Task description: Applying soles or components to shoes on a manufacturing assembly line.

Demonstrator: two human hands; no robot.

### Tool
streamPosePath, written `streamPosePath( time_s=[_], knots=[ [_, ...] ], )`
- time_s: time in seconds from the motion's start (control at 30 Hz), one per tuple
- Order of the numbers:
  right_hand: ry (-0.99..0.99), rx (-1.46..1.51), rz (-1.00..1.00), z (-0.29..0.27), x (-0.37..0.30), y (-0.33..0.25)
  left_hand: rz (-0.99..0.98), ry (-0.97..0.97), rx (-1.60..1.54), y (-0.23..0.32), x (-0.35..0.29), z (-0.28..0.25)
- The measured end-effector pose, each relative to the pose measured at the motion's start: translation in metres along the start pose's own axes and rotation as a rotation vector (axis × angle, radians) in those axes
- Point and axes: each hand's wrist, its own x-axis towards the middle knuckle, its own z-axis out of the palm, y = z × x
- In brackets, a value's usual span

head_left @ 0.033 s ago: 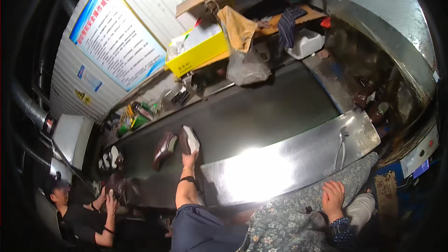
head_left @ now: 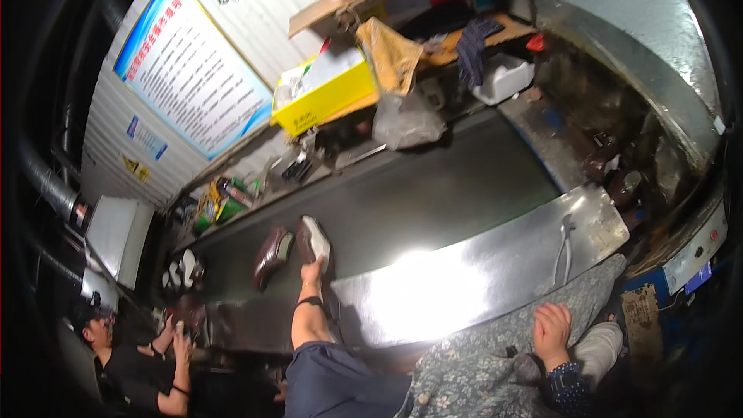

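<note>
My left hand [head_left: 312,270] reaches out over the dark belt-like surface [head_left: 433,193], its fingers closed on the near end of a dark brown shoe [head_left: 306,238] with a pale, whitish side. Close by on the left lies another brown shoe [head_left: 272,258], apart from my hand. My right hand [head_left: 552,330] rests on the floral cloth [head_left: 480,364] over my lap, with loosely bent, slightly parted fingers and nothing visible in them.
A shiny metal plate [head_left: 402,298] bearing a pliers-like tool [head_left: 564,251] borders the belt's near side. A co-worker [head_left: 128,364] at the left handles a blurred brown item. Beyond the belt stand a yellow box [head_left: 325,101] and a plastic bag [head_left: 406,120]. Brown shoes [head_left: 623,186] lie at right.
</note>
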Motion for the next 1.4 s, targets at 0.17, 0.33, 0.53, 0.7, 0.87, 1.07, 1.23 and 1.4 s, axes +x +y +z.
streamPosePath(
  time_s=[0.17, 0.33, 0.53, 0.7, 0.87, 1.07, 1.23, 1.4],
  knots=[
    [-0.031, 0.031, 0.047, 0.003, 0.009, -0.002, 0.111, 0.033, 0.098, 0.009, -0.017, 0.045],
    [0.03, 0.295, 0.266, -0.024, 0.031, 0.007, 0.034, -0.735, -0.699, 0.074, -0.148, 0.099],
    [0.317, 0.595, 0.456, -0.082, 0.116, -0.002, 0.352, -1.257, -0.283, 0.116, -0.349, 0.142],
    [0.593, -0.02, 0.358, -0.171, 0.092, -0.015, 1.541, -1.513, 0.549, 0.189, -0.461, 0.137],
    [0.182, -0.268, 0.063, -0.148, 0.035, -0.034, 1.31, -1.682, -0.102, 0.179, -0.529, 0.203],
    [0.217, 0.065, 0.207, -0.138, 0.012, -0.022, 1.425, -1.73, -0.163, 0.164, -0.532, 0.228],
    [0.306, 0.232, 0.631, -0.05, -0.089, -0.004, 1.563, -1.337, -0.029, 0.139, -0.515, 0.243],
    [0.273, 0.514, 0.693, -0.108, -0.048, 0.008, 0.89, -1.724, -0.254, 0.164, -0.533, 0.245]
  ],
)
